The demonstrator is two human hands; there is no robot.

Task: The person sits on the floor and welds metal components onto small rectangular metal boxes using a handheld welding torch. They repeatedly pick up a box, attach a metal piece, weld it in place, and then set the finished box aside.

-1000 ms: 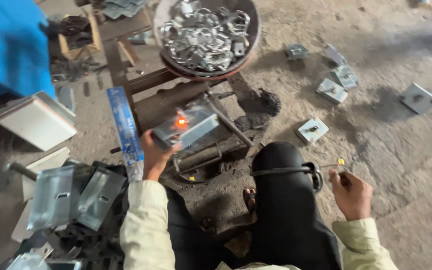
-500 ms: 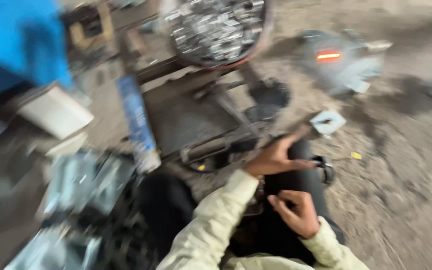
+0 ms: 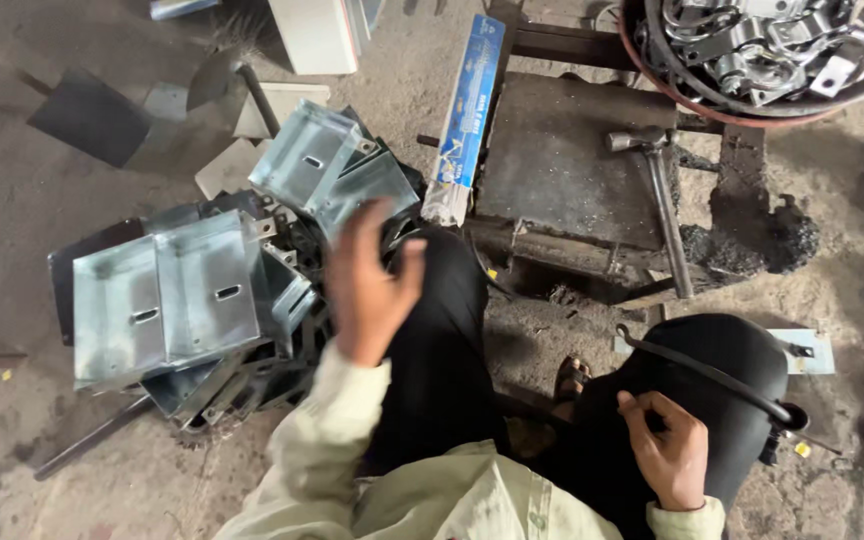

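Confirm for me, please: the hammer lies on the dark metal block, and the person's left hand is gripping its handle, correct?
Not quite. The hammer does lie on the dark metal block, but no hand grips it. In the head view the left hand is open and raised over the pile of folded metal plates, well apart from the hammer's handle.

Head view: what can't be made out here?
- Left hand: motion-blurred; fingers indistinct, appears empty, over the stack of folded metal boxes.
- Right hand: rests on the knee by the black cable; whether it grips anything is unclear.
- Bowl of metal clamps: cut off by the top edge.
- Hammer: handle end lost in dark debris.
- Blue packet: print too small to make out.
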